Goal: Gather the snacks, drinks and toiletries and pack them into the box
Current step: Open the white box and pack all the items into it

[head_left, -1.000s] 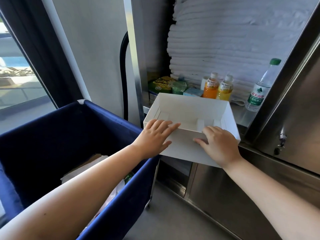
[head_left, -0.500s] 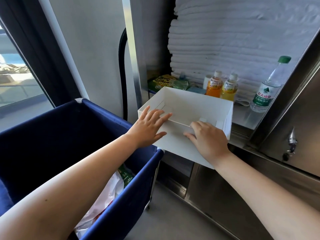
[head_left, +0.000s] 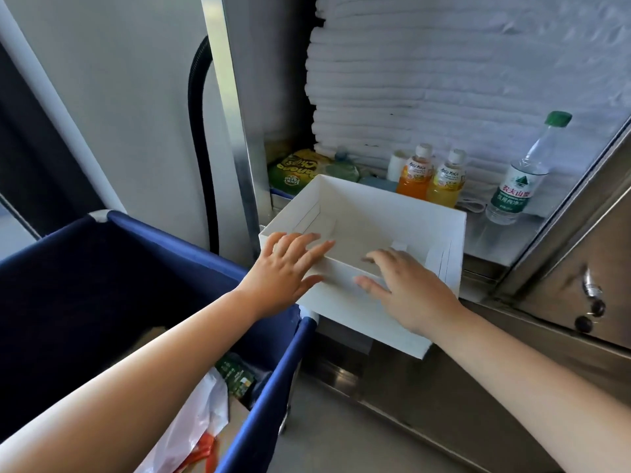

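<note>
A navy fabric cart (head_left: 102, 295) is running off the left edge. Folded white towels (head_left: 461, 80) are piling high behind the steel worktop (head_left: 488, 240). There the open white cardboard box (head_left: 382, 216) is sitting at the front edge, half hiding packets behind it. The left hand (head_left: 290, 264) and right hand (head_left: 406, 288) are lying flat-fingered on its near wall, each grip released. Behind it, one water bottle (head_left: 519, 179) and two juice bottles (head_left: 415, 175) are standing, and a yellow chips bag (head_left: 297, 170) is lying.
</note>
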